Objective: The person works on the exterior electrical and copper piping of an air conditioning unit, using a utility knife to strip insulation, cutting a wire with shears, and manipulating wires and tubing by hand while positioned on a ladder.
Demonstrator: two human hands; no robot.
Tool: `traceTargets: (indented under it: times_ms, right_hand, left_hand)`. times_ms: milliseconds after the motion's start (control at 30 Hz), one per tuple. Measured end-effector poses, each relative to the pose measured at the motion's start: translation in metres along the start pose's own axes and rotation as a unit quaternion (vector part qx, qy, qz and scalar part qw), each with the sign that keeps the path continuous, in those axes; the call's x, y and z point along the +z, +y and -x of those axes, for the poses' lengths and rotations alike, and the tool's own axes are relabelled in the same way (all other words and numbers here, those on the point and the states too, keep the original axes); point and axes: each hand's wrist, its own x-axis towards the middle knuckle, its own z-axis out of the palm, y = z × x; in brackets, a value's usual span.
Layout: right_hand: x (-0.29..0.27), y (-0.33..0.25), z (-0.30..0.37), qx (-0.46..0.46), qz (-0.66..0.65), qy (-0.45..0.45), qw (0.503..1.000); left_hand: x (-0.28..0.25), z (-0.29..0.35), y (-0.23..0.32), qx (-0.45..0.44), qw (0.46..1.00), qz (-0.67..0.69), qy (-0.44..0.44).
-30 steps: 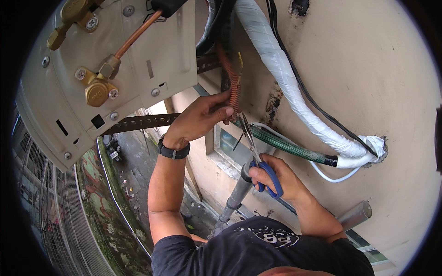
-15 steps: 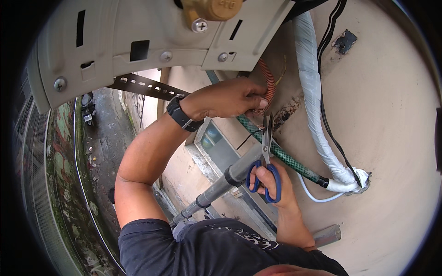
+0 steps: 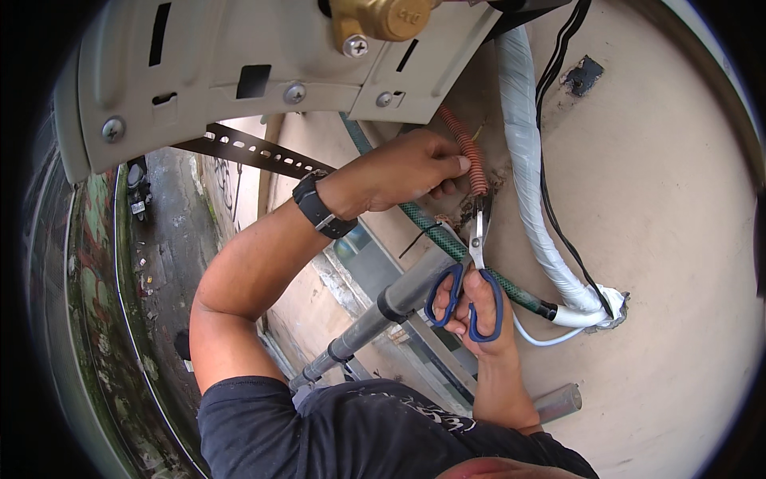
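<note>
My left hand (image 3: 419, 166), with a black watch on its wrist, pinches an orange corrugated conduit (image 3: 464, 144) between thumb and fingers near its lower end. In my right hand (image 3: 483, 315) is a pair of scissors (image 3: 476, 242) with blue handles, their loops spread around my thumb and fingers. The scissor blades point up, and their tips reach the cut-looking lower end of the conduit. Whether one blade sits inside the conduit I cannot tell. Behind the conduit a thin yellowish wire end sticks out. A green braided hose (image 3: 515, 292) passes behind the scissors.
Overhead hangs a beige metal unit (image 3: 227, 60) with a brass valve (image 3: 397, 17), beside a perforated bracket (image 3: 263, 150). A white-wrapped pipe (image 3: 527, 168) and black cables (image 3: 546, 191) run down the wall into a hole. Grey pipe (image 3: 363, 331) crosses below; an alley (image 3: 179, 231) lies far down.
The scissors have swung right and their handles have spread wider, with the blades now at the conduit's end. The conduit's lower end, curled before, now hangs straighter in my left hand.
</note>
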Motion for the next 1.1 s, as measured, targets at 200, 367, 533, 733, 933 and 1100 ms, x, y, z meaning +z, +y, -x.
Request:
traceTargets:
  times_ms: [200, 367, 533, 733, 933, 1100]
  right_hand:
    - [0.005, -0.002, -0.011, 0.041, 0.025, -0.017, 0.999]
    - [0.006, 0.010, -0.010, 0.040, 0.046, -0.005, 0.998]
    - [-0.001, 0.017, -0.013, 0.028, -0.101, -0.063, 0.992]
    - [-0.014, 0.019, -0.014, 0.069, -0.263, -0.108, 0.956]
    - [-0.020, 0.016, -0.016, 0.063, -0.360, -0.158, 0.917]
    - [-0.009, -0.001, -0.015, 0.068, -0.464, -0.211, 0.858]
  left_hand:
    - [0.015, 0.009, -0.002, -0.008, 0.984, -0.171, 0.051]
    - [0.009, 0.020, -0.005, 0.000, 0.991, -0.128, 0.046]
    - [0.006, 0.019, -0.006, -0.013, 0.997, -0.077, -0.006]
    - [0.005, 0.015, -0.007, -0.046, 0.996, -0.078, -0.019]
    - [0.015, 0.013, -0.003, -0.017, 0.979, -0.203, 0.004]
    - [0.021, 0.013, 0.005, 0.026, 0.958, -0.282, 0.051]
